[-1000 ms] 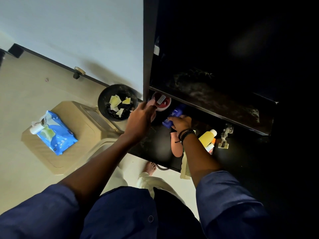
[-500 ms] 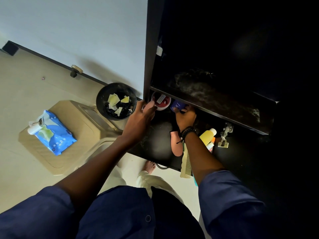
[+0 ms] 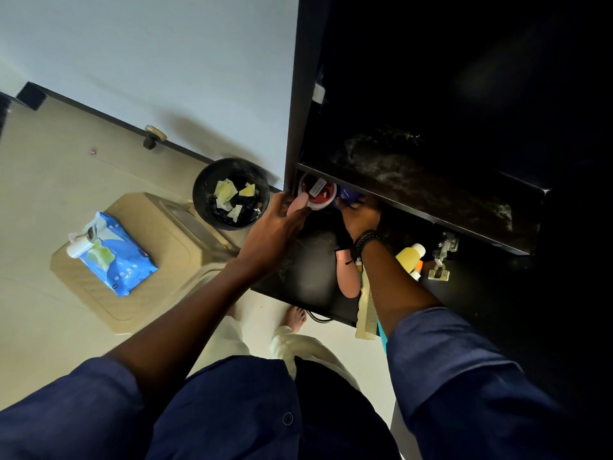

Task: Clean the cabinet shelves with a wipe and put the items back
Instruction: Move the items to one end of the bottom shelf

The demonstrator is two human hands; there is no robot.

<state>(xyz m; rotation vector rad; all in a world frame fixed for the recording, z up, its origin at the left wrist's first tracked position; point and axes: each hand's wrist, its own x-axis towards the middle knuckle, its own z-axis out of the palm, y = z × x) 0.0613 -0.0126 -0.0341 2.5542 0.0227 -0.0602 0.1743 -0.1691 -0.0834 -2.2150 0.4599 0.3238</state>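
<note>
**Red tub and blue container at the back-left of the lower shelf**

Pinching red tub [image 3: 316, 194] at its near rim with left hand [image 3: 280, 224], thumb and fingertips pressed on the white edge. Sits at 1 o'clock of that hand, hard by the cabinet's left wall, on the lower shelf [image 3: 311, 273] and half under the front lip of the upper shelf [image 3: 414, 185].

Handling, by the look of it:
- Squat rigid plastic jar, so light to moderate, stiff and not fragile.
- Smooth lid and wall, so likely slick.
- Best gripped across the rim or side wall, not flat on the lid.

Round, so no real long axis. Lid faces up toward the camera, label strip running roughly 2-to-8 o'clock.

Blue container [image 3: 346, 195] just at 3 o'clock of the tub; touching it or not, cannot tell. Wrapped by right hand [image 3: 360, 217], fingers curled round its near end. Mostly hidden by the hand and the shelf lip.

- Probably small, light and stiff, maybe a little squeezable.
- Safest held round the body, as now.
- Printed end points toward 12 o'clock, into the cabinet. Full long axis not readable.

Elsewhere:
- On the lower shelf at 5–6 o'clock of the right hand: pink item [image 3: 348, 280], comb [image 3: 366, 313], yellow bottle [image 3: 409, 255].
- Bin [image 3: 231, 194] at 9 o'clock of the tub.
- Wipes pack [image 3: 114, 257] at 8 o'clock, on a beige stool [image 3: 172, 247].
</note>
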